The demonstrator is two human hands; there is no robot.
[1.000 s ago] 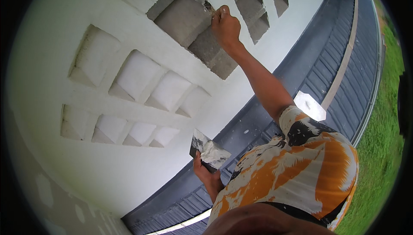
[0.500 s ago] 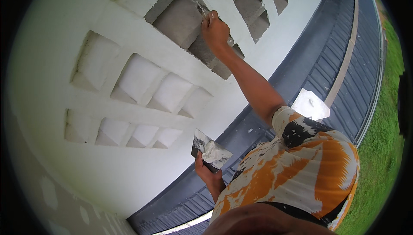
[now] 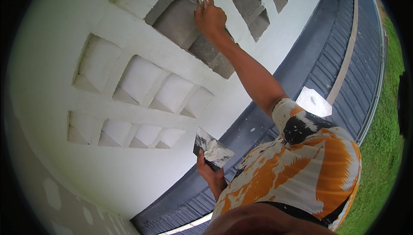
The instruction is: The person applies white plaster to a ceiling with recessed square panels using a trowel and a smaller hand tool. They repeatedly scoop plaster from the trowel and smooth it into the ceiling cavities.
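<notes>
A flat board [image 3: 214, 151] loaded with white filler sits low against the white wall [image 3: 129, 170], held in the left hand [image 3: 209, 174] grip; the right hand [image 3: 210, 17], fist closed on a tool too hidden to identify, presses into a grey block recess [image 3: 180, 20] above

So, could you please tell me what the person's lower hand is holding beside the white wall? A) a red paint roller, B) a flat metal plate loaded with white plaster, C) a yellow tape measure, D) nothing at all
B: the left hand grips a flat dark metal plate smeared with white plaster, held low near the white wall, while the right hand reaches up to the bare grey block recess.
</notes>
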